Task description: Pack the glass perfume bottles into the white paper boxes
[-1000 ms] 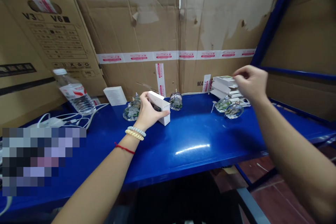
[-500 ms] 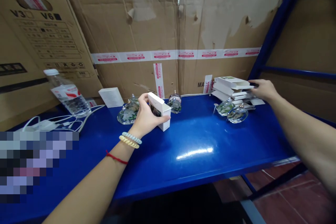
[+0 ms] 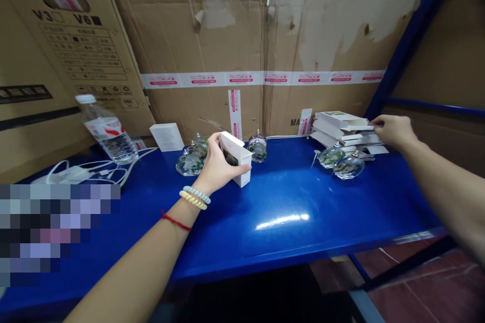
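My left hand (image 3: 217, 164) is closed around a small upright white box (image 3: 244, 175), its thumb on the front edge and a top flap raised. Just left of that hand stand several round glass bottles (image 3: 190, 162), which look like perfume bottles, partly hidden by the fingers. Behind and to the right of the box are more glass bottles (image 3: 258, 149). My right hand (image 3: 394, 131) is at the right end of a stack of flattened white boxes (image 3: 343, 128), fingers pinched at an upper box's edge; the fingertips are partly hidden. Two glass bottles (image 3: 348, 165) lie tilted before the stack.
A white box (image 3: 166, 137) stands at the back left, near a leaning water bottle (image 3: 109, 131) and white cables (image 3: 81, 171). A small pin-like piece (image 3: 316, 156) stands by the tilted bottles. Cardboard (image 3: 204, 50) walls the back of the blue table (image 3: 280, 242); a blue post (image 3: 401, 45) rises right.
The view has shifted slightly, so everything sits a little further right. My right hand has drawn slightly rightward along the stack. My left hand keeps its hold on the white box.
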`<state>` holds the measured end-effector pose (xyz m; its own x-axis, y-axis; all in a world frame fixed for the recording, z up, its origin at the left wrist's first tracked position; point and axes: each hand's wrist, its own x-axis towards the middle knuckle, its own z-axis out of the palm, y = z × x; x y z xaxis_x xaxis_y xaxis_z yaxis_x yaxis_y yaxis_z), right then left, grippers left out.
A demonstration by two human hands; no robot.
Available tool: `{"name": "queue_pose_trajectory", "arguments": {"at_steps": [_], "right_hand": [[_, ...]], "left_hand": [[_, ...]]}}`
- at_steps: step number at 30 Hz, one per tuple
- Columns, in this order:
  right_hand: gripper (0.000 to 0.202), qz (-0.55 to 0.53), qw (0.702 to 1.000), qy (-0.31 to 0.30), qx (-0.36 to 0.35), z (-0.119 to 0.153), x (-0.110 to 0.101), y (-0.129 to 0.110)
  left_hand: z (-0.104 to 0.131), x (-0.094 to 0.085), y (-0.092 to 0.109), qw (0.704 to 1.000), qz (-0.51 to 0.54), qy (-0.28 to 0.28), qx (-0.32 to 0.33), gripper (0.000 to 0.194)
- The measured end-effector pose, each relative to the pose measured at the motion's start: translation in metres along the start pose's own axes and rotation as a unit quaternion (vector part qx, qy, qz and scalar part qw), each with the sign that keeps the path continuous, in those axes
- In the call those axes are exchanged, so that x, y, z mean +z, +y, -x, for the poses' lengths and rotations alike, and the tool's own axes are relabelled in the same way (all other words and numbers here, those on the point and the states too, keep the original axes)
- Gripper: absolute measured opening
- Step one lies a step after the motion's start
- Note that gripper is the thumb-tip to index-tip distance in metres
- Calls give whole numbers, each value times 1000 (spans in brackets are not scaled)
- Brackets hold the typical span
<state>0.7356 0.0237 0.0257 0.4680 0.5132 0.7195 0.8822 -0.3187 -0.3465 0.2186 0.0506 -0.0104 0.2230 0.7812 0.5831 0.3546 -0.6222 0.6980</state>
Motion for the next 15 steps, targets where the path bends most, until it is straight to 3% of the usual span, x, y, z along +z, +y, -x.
{"name": "queue_pose_trajectory", "arguments": {"at_steps": [3, 7, 11, 15], "right_hand": [[24, 7, 999, 4, 45, -3, -7, -3], [14, 44, 990, 102, 87, -8, -23, -14], [19, 80, 979, 176, 69, -12, -47, -41], [24, 29, 968, 246, 26, -12, -70, -83]], "left_hand": [[0, 0, -1, 1000, 9, 0, 4, 95], [-1, 0, -2, 1000, 29, 0, 5, 95], [-1, 0, -3, 999, 42, -16, -13, 98], [0, 0, -3, 998, 48, -12, -44, 122]]}}
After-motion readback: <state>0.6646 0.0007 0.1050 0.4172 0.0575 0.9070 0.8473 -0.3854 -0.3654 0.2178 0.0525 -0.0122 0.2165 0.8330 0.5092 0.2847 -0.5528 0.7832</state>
